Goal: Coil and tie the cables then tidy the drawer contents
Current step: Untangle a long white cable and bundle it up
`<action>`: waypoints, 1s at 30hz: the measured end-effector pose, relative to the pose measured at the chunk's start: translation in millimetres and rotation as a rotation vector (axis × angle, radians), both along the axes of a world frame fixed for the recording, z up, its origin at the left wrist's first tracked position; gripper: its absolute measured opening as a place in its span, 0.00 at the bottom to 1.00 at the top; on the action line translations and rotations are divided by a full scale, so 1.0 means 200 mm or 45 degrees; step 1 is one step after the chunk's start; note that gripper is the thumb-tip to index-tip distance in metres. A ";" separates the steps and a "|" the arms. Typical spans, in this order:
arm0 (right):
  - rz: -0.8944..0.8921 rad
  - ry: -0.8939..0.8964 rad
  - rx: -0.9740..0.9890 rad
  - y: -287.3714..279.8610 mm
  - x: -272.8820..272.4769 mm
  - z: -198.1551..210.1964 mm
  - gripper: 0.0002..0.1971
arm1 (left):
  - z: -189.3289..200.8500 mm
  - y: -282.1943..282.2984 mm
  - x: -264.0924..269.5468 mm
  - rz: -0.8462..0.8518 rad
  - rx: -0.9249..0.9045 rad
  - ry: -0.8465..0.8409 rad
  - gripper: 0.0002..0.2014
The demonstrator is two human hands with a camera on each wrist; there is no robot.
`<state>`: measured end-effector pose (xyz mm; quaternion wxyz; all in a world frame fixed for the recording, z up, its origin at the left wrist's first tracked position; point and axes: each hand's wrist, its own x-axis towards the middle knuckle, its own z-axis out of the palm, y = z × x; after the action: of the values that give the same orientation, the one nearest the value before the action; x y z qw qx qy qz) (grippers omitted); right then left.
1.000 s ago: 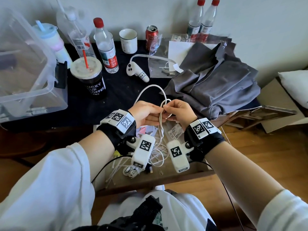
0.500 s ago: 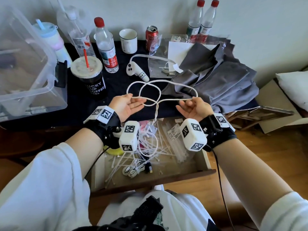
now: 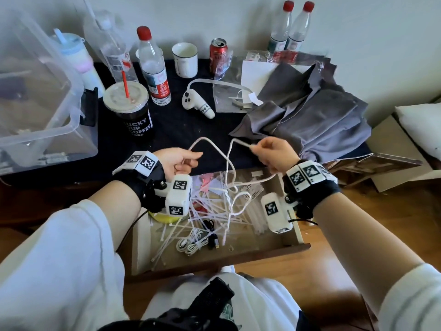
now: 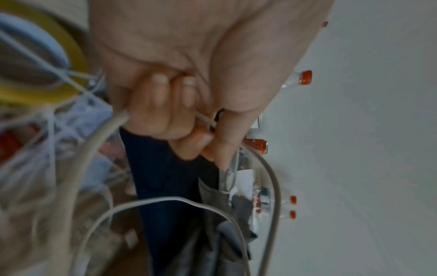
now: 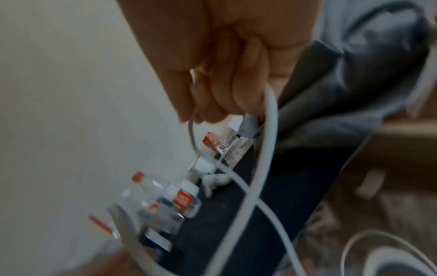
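Pale wall is backing a dark-topped table (image 3: 181,130) that is carrying a crowd of things, and an open wooden drawer (image 3: 238,256) is sticking out from its near edge toward the person. Both hands are raised over the drawer, apart from each other, each gripping a different part of one white cable (image 3: 228,163). The left hand (image 3: 177,161) is holding it with fingers curled around it and the thumb pressing on top; the left wrist view is showing the cable leaving both sides of that fist. The right hand (image 3: 274,155) is pinching the cable near one end between thumb and curled fingers. Between the hands the cable is rising in two loose humps, then dropping in tangled loops into the drawer.

Inside the drawer, a scatter of white zip ties (image 3: 210,211) is lying across the middle, a small coiled white cable (image 3: 191,244) is sitting near the front beside a black cable (image 3: 211,235), and a yellow roll of tape (image 3: 164,217) is showing at the left under the left wrist.

On the table, a clear plastic bin (image 3: 47,108) is sitting at the far left, a black coffee cup (image 3: 130,108) with a red straw is standing right of it, and water bottles, a white mug (image 3: 185,59) and a red can (image 3: 218,56) are lining the far edge. A white controller (image 3: 196,103) is lying mid-table, and crumpled grey cloth (image 3: 317,111) is covering the right side.
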<state>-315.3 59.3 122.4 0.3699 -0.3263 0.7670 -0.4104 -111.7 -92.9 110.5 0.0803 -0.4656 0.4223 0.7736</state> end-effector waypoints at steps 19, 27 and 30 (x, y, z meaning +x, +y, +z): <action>-0.139 -0.135 0.022 0.07 -0.06 -0.03 0.21 | -0.12 -0.12 0.05 0.587 -0.541 0.013 0.18; -0.634 -0.839 -0.547 0.03 -0.13 0.10 0.06 | -0.13 -0.11 0.09 0.191 -0.605 -0.235 0.20; -0.642 -0.902 -0.620 0.02 -0.11 0.15 0.09 | -0.13 -0.09 0.09 0.186 -0.593 -0.256 0.19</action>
<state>-337.5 62.5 151.6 0.4100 -0.0480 0.5311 -0.7399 -94.1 -110.4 84.6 -0.0435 -0.5754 0.5439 0.6092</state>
